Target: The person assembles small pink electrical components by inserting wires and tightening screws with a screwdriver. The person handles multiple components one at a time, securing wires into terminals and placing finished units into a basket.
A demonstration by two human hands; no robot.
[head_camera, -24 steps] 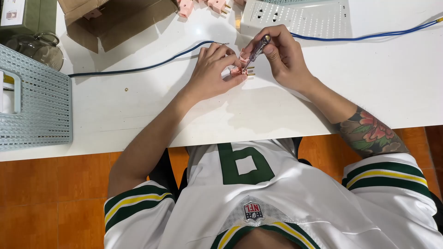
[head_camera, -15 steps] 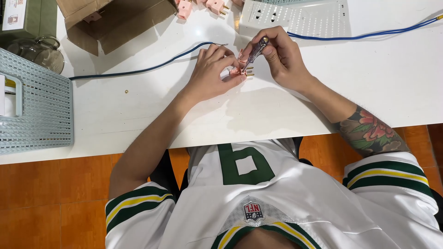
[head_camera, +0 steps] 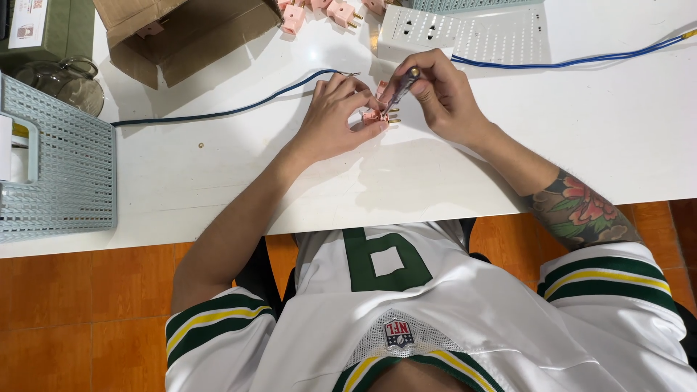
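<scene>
My left hand point(head_camera: 335, 116) grips a small pink electric plug point(head_camera: 375, 114) with brass pins, resting on the white table point(head_camera: 218, 181). My right hand point(head_camera: 443, 94) holds a thin dark screwdriver point(head_camera: 401, 87), its tip set down into the plug. A dark blue cable point(head_camera: 218, 112) with a bare end lies just behind my left hand.
A white socket panel point(head_camera: 465, 33) with a blue cable point(head_camera: 581, 58) lies behind my right hand. Several loose pink plugs point(head_camera: 319, 11) sit at the back beside an open cardboard box point(head_camera: 181, 36). A pale perforated basket point(head_camera: 58, 174) stands at the left, with a glass jar point(head_camera: 62, 83) behind it.
Both hands stay on the plug and screwdriver with only slight shifts. The screwdriver tilts a little.
</scene>
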